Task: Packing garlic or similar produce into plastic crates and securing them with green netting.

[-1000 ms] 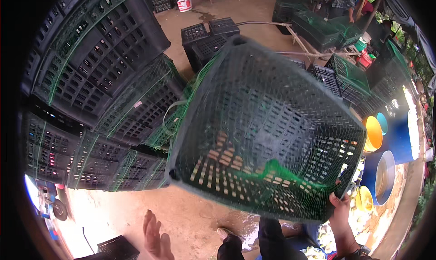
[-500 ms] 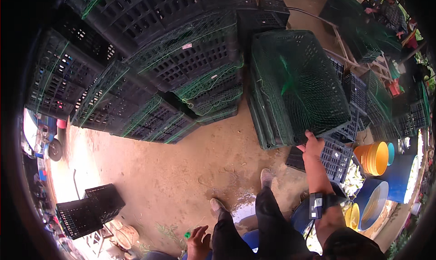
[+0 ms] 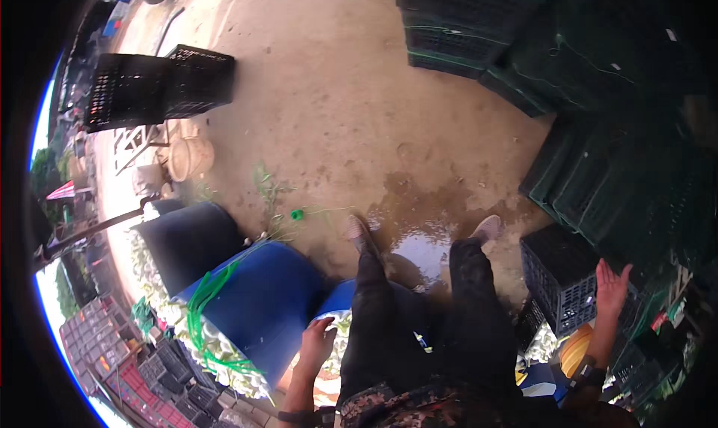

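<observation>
My right hand [image 3: 612, 287] reaches out to the right with its fingers spread and holds nothing. It is beside a black plastic crate [image 3: 572, 278] and below stacked crates under dark green netting [image 3: 598, 185]. My left hand [image 3: 317, 344] hangs with loosely bent fingers, and nothing shows in it. Nearest to that hand are a blue drum [image 3: 273, 297] tipped in the view and pale cut vegetable pieces [image 3: 336, 346] in a second drum by my leg. Green strapping strips [image 3: 200, 308] drape over the first drum's rim.
A small green spool [image 3: 297, 214] lies on the earthen floor [image 3: 321, 106] near my left foot. Puddled water [image 3: 420, 256] lies between my feet. Black crates [image 3: 161, 88] stand at far left beside a pale basket [image 3: 191, 159]. An orange bucket [image 3: 575, 347] stands at lower right.
My right hand has come off the netted crate's edge and opened. My view has turned toward the left, bringing the blue drums into sight. My left hand still hangs at my side.
</observation>
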Motion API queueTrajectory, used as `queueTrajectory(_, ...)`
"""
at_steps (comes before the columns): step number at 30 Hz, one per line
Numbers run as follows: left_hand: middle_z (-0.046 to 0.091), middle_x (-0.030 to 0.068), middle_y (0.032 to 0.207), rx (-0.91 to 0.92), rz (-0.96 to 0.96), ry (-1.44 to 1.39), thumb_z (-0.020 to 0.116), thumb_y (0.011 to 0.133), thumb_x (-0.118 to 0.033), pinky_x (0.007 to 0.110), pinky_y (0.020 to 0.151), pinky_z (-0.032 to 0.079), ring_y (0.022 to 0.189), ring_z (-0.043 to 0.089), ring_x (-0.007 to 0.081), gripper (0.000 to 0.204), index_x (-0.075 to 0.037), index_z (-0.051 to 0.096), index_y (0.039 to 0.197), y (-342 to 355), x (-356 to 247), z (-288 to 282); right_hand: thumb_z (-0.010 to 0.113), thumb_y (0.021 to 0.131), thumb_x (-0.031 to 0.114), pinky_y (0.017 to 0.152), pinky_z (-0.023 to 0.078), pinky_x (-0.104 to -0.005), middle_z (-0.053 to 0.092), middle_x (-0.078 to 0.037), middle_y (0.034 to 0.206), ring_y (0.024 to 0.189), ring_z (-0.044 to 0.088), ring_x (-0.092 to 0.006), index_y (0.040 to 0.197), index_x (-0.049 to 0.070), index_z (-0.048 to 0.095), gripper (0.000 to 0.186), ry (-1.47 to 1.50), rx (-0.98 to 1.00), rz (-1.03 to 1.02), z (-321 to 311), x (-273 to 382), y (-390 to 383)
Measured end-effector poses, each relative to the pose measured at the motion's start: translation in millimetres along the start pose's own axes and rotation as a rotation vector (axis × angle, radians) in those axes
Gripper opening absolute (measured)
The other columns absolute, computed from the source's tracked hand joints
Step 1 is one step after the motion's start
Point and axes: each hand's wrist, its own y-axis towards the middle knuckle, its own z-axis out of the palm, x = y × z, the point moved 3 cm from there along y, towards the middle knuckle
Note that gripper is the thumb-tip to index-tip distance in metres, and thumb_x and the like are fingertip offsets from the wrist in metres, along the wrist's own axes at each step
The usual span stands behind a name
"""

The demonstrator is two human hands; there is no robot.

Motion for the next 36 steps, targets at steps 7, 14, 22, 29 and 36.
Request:
queueTrajectory(7,0.06,0.0155,0.087,0.023,0.185,-0.039,0.058,0.075,-0.004,0.033,0.067,0.05,0.076,0.062,0.0267,0.024,-0.003,0.06,0.098,95,4,25,0.061,0.082,0.026,0.08,0.05,-0.0417,0.055,-0.017,0.095,0.087,0.057,-0.0275,0.096,-0.002,0.051,0.032,-0.192,-0.298,-0.32,7,18,21)
queueTrajectory(14,0.061,0.0128,0.086,0.417,0.596,-0.609,0.062,0.077,-0.007,0.029,0.065,0.049,0.076,0.061,0.0215,0.024,-0.002,0.057,0.1,174,-301,214,0.055,0.087,0.022,0.072,0.051,-0.0395,0.058,-0.013,0.083,0.079,0.059,-0.0252,0.094,0.0,0.051,0.024,-0.185,-0.267,-0.348,-7,35,11)
queueTrajectory(22,0.055,0.0102,0.1,0.352,0.43,-0.868,0.066,0.078,-0.03,0.024,0.066,0.048,0.07,0.053,0.0095,0.061,0.004,0.042,0.123,93,-517,361,0.039,0.092,0.031,0.077,0.05,-0.0449,0.051,-0.014,0.109,0.095,0.056,-0.0286,0.113,0.003,0.045,0.036,-0.363,-0.323,-0.14,-85,30,13)
queueTrajectory(29,0.048,0.01,0.106,0.499,0.393,-0.919,0.065,0.079,-0.016,0.022,0.059,0.048,0.072,0.055,0.0119,0.04,0.003,0.05,0.111,85,-534,376,0.035,0.093,0.028,0.095,0.039,-0.0451,0.049,-0.012,0.122,0.109,0.049,-0.0346,0.123,0.008,0.041,0.037,0.106,-0.041,-0.154,-245,74,141)
queueTrajectory(36,0.053,0.0141,0.095,0.372,0.344,-1.002,0.065,0.077,-0.02,0.031,0.077,0.045,0.085,0.055,0.0264,0.03,0.0,0.057,0.097,78,-537,367,0.037,0.092,0.027,0.095,0.039,-0.0443,0.048,-0.013,0.123,0.11,0.048,-0.0338,0.123,0.007,0.041,0.037,0.133,-0.27,-0.101,-245,65,123)
